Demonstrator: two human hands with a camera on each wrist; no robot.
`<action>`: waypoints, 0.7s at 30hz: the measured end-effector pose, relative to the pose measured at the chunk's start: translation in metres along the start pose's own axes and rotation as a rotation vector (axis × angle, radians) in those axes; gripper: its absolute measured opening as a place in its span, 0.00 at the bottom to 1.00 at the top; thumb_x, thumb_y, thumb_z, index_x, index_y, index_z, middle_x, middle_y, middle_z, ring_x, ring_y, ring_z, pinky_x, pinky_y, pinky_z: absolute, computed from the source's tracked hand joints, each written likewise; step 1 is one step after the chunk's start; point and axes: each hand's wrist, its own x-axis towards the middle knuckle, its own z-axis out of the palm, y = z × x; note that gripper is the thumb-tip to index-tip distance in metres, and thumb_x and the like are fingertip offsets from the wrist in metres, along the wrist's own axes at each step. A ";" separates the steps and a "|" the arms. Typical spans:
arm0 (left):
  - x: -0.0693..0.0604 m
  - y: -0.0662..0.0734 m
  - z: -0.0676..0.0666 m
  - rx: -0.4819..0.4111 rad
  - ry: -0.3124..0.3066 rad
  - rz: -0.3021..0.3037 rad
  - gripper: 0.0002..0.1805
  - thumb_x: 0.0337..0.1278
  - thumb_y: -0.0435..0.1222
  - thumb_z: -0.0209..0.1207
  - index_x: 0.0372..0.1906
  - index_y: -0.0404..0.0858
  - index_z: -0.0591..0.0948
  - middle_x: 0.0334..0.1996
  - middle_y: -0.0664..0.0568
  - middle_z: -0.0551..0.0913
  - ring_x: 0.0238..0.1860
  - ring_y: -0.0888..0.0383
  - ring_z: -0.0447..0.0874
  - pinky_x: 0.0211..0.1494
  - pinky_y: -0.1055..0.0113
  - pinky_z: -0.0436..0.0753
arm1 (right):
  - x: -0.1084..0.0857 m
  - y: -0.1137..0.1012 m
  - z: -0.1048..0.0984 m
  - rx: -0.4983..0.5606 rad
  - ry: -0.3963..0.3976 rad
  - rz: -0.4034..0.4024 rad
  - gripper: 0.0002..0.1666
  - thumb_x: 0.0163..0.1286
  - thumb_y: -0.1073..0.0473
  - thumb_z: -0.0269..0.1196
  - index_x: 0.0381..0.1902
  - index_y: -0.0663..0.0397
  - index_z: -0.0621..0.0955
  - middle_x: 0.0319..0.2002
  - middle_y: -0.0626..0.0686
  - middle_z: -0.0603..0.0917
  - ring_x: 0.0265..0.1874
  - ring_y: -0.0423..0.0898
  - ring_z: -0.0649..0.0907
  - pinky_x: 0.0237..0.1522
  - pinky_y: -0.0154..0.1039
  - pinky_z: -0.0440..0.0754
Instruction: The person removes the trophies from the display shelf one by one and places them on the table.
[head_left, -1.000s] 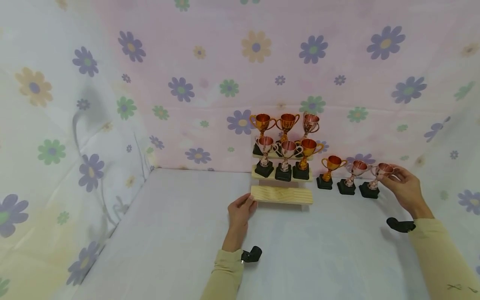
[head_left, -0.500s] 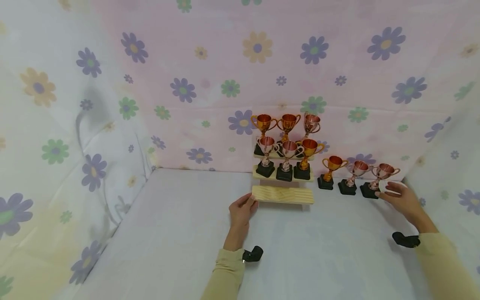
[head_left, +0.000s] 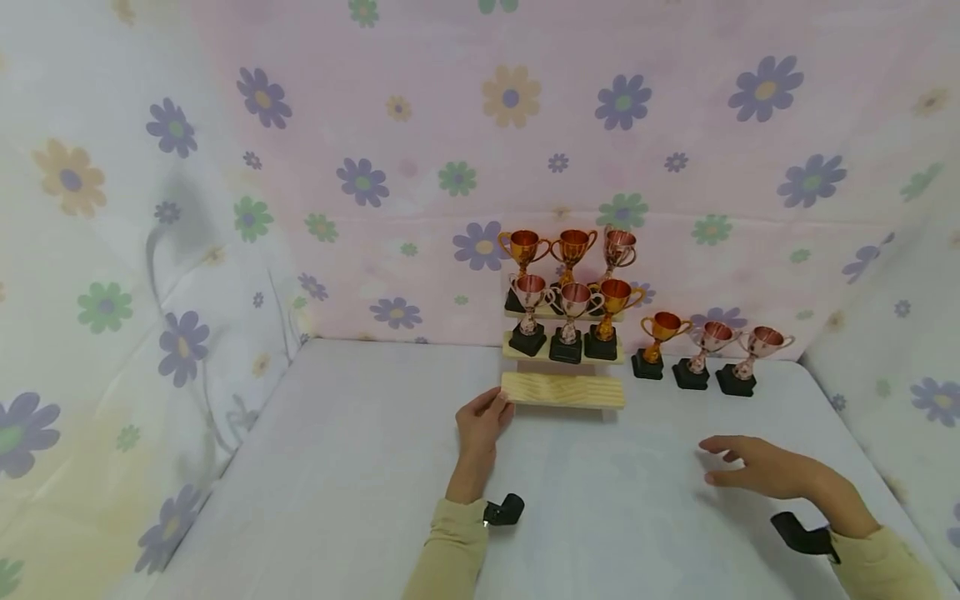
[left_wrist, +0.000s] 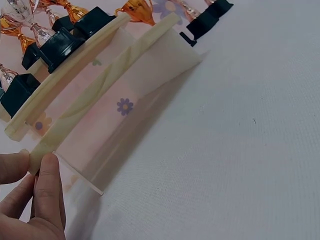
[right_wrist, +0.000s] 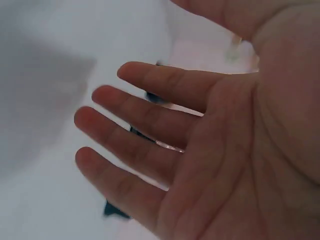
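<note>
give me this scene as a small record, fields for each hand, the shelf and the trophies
left hand: pinches the left end of the lowest board
right hand: holds nothing, over the table
shelf: wooden, three tiers
trophies on shelf: six, three on each upper tier
trophies on table: three, one gold, two pink

Three trophies (head_left: 714, 333) stand on the table (head_left: 337, 467) right of the tiered stand (head_left: 562, 390), whose rear shelves (head_left: 512, 353) hold six.
</note>
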 end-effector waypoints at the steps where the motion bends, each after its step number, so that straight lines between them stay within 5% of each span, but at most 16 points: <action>1: 0.000 0.000 -0.001 0.000 -0.001 0.001 0.15 0.67 0.26 0.62 0.55 0.21 0.81 0.40 0.42 0.82 0.36 0.60 0.86 0.46 0.69 0.89 | 0.002 -0.011 0.003 0.009 -0.003 -0.031 0.36 0.72 0.51 0.66 0.66 0.72 0.72 0.62 0.72 0.76 0.56 0.67 0.78 0.53 0.66 0.83; 6: 0.001 0.000 -0.003 -0.006 0.001 -0.007 0.15 0.66 0.25 0.62 0.54 0.21 0.81 0.40 0.42 0.82 0.36 0.60 0.86 0.45 0.70 0.89 | 0.014 -0.057 0.006 0.010 0.172 -0.241 0.26 0.72 0.55 0.66 0.62 0.65 0.78 0.57 0.63 0.83 0.54 0.62 0.82 0.57 0.65 0.82; 9: 0.001 -0.001 -0.005 -0.006 0.001 -0.016 0.15 0.67 0.25 0.62 0.55 0.22 0.81 0.41 0.42 0.82 0.36 0.60 0.86 0.46 0.70 0.89 | 0.024 -0.079 -0.002 -0.045 0.416 -0.361 0.20 0.70 0.60 0.68 0.58 0.60 0.81 0.52 0.57 0.86 0.50 0.57 0.84 0.55 0.59 0.85; 15: 0.002 0.000 -0.004 0.000 -0.006 -0.013 0.15 0.67 0.26 0.62 0.54 0.22 0.81 0.41 0.42 0.83 0.36 0.60 0.86 0.47 0.68 0.89 | 0.053 -0.111 -0.022 0.043 0.943 -0.511 0.27 0.63 0.74 0.70 0.60 0.63 0.79 0.53 0.58 0.84 0.51 0.38 0.80 0.57 0.22 0.78; 18: 0.002 0.000 -0.004 0.000 -0.004 -0.019 0.14 0.67 0.25 0.61 0.54 0.22 0.81 0.40 0.42 0.82 0.36 0.60 0.86 0.47 0.68 0.89 | 0.069 -0.120 -0.031 0.174 1.060 -0.515 0.31 0.63 0.74 0.70 0.64 0.64 0.76 0.58 0.62 0.80 0.55 0.38 0.77 0.60 0.18 0.73; 21: 0.001 0.000 -0.004 0.001 -0.009 -0.009 0.15 0.67 0.25 0.61 0.55 0.21 0.81 0.40 0.43 0.82 0.36 0.60 0.86 0.46 0.68 0.89 | 0.084 -0.123 -0.037 0.258 1.060 -0.473 0.36 0.64 0.71 0.71 0.69 0.61 0.72 0.63 0.62 0.76 0.61 0.49 0.75 0.64 0.23 0.73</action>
